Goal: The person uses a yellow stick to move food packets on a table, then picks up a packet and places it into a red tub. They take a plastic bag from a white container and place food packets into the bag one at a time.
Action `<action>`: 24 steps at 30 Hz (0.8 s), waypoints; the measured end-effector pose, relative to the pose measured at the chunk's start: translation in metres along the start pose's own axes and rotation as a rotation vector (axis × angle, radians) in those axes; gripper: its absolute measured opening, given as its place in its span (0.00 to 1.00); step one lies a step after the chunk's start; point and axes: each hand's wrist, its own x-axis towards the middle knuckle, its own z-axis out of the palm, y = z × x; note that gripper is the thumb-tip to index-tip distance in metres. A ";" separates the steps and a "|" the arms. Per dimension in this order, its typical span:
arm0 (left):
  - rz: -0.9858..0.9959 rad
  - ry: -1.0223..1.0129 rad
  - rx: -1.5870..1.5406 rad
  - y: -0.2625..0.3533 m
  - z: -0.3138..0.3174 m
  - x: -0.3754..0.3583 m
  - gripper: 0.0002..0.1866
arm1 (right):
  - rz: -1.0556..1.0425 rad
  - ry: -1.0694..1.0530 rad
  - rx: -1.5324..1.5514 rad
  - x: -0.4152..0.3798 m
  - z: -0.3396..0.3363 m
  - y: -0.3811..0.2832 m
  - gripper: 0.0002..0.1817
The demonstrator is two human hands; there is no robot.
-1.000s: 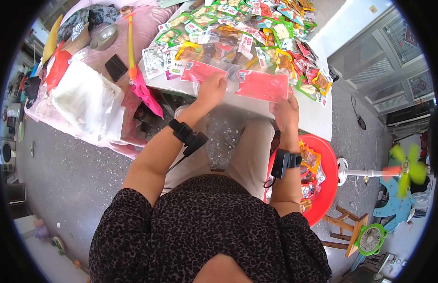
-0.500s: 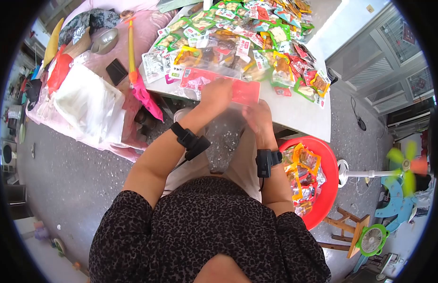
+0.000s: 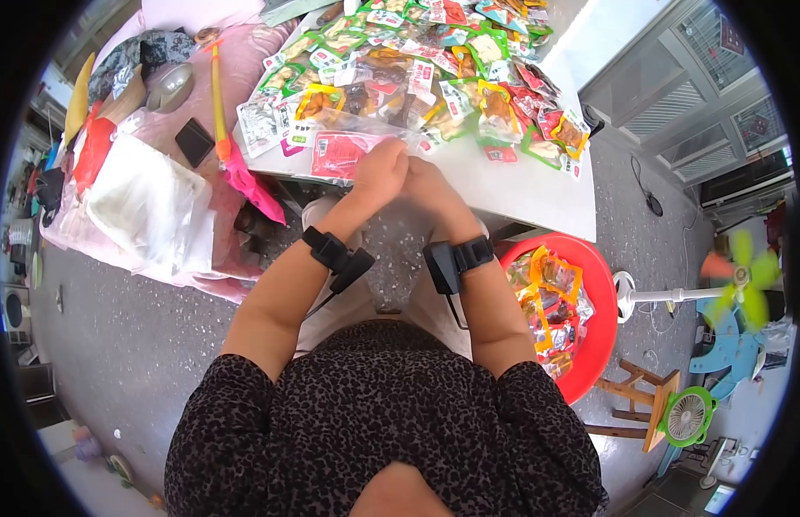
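Observation:
At the near edge of the white table [image 3: 538,202] lies a clear plastic bag with red printing or a red packet inside [image 3: 338,155]. My left hand [image 3: 381,175] is closed on the right part of this bag, over its red area. Right beside it, my right hand [image 3: 430,185] is curled at the bag's right end, touching or nearly touching the left; motion blurs it, and its fingertips are hidden. Just beyond the hands spreads a heap of small snack packets [image 3: 391,69] in green, orange, red and clear wrapping.
A red basin [image 3: 596,345] of snack packets stands on the floor at my right. On the left, a pink-covered surface [image 3: 245,26] holds white plastic bags [image 3: 146,202], a dark phone [image 3: 194,142] and a pink umbrella [image 3: 249,185]. Fans and a wooden stool [image 3: 645,401] stand farther right.
My right hand has moved left and up from the bag's right corner to beside my left hand. The bag's red right part is now covered by the hands. The view has shifted slightly.

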 end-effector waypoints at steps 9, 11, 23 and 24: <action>-0.005 0.003 -0.049 -0.009 0.001 -0.005 0.06 | -0.054 0.702 -0.745 -0.015 -0.090 0.084 0.12; -0.025 -0.024 -0.057 -0.007 0.001 -0.005 0.07 | 0.095 0.723 -0.847 -0.017 -0.095 0.086 0.12; -0.042 -0.030 -0.081 -0.009 0.003 -0.009 0.08 | -0.321 0.688 -0.809 -0.036 -0.119 0.089 0.05; -0.048 -0.029 -0.090 -0.010 0.004 -0.009 0.08 | -0.325 0.691 -0.709 -0.044 -0.122 0.084 0.04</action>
